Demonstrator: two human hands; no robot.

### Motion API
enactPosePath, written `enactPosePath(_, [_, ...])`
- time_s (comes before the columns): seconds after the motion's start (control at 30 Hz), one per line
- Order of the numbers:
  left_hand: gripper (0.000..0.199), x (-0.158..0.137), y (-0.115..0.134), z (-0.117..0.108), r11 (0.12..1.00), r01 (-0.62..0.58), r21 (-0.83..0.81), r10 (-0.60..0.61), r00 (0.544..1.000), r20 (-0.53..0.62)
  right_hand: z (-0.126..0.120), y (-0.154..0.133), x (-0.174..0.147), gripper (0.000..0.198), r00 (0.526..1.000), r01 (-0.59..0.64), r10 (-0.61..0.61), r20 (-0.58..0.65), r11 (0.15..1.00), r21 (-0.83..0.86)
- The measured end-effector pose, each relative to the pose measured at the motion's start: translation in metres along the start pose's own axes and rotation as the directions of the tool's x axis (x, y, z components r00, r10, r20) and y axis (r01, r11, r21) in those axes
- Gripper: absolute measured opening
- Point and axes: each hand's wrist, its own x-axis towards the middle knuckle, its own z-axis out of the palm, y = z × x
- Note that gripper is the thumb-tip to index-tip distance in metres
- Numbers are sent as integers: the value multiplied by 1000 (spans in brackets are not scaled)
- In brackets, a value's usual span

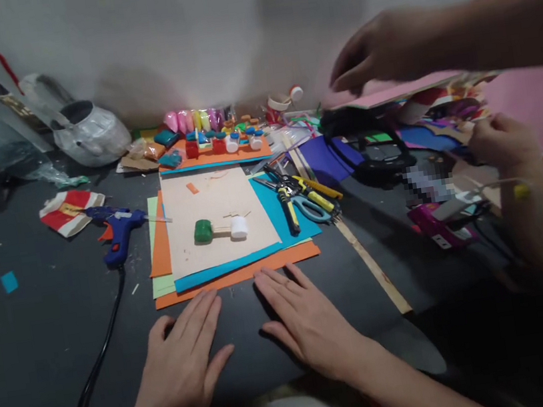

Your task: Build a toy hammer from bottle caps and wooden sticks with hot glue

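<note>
My left hand [186,353] lies flat on the dark table, fingers stretched toward the front edge of a paper stack. My right hand [307,316] rests flat beside it, fingers spread, holding nothing. Just beyond my fingertips is an orange sheet [289,254], under a blue one and a pale sheet [215,198]. On the pale sheet lies a small piece made of a green cylinder [203,231] and a white cylinder [238,227], joined by thin wooden sticks. Small scraps lie around it.
A blue glue gun [121,231] with a black cord lies left. Pliers [288,209] and blue-handled scissors [311,208] lie right, near a wooden strip [374,266]. Colourful clay packets [194,120] and a silver pot [93,134] stand behind. Another person's hands [372,54] reach in from the right.
</note>
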Motion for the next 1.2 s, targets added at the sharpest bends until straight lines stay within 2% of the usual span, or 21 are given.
enactPosePath(0.1, [42,-6,-7,1,998,-23,63,24,999,-22,-7,21,-23,46,993,-109,103,-64,989,-102])
enactPosePath(0.2, [44,-14,-15,2,995,13,97,-8,998,-56,-11,45,-45,42,970,-214,181,-162,953,-215])
enactPosePath(0.3, [45,-22,-20,1,992,60,108,-54,997,-63,-13,59,-55,41,958,-245,188,-216,929,-279])
enactPosePath(0.4, [47,-24,-21,-1,991,57,121,-46,995,-94,-17,52,-46,37,946,-254,176,-273,925,-283])
enactPosePath(0.47, [45,-19,-17,-2,990,51,134,-33,990,-135,-20,36,-32,34,938,-219,134,-319,943,-249])
enactPosePath(0.53, [41,-10,-13,-2,989,35,141,-9,983,-183,-19,17,-17,36,949,-97,30,-314,975,-202])
enactPosePath(0.63, [39,4,-8,4,987,-73,140,103,970,-219,-9,-5,4,29,936,17,-71,-345,988,-155])
enactPosePath(0.67, [40,8,-8,8,985,-85,153,118,967,-226,-3,-8,10,28,922,37,-93,-375,987,-155])
enactPosePath(0.77, [46,10,-14,25,976,-115,185,151,969,-197,17,-11,25,26,831,124,-200,-520,976,-177])
enactPosePath(0.8, [46,9,-17,31,973,-125,192,161,969,-187,23,-10,29,28,826,167,-241,-509,968,-187])
enactPosePath(0.93, [48,3,-27,44,962,-171,214,212,959,-189,38,-4,36,35,895,274,-337,-293,932,-236])
enactPosePath(1.13, [57,-4,-30,45,982,-133,131,151,978,-142,44,3,30,46,910,290,-331,-251,939,-187])
enactPosePath(1.2, [61,-10,-31,47,991,-85,105,100,984,-151,41,5,28,53,923,283,-314,-223,946,-160])
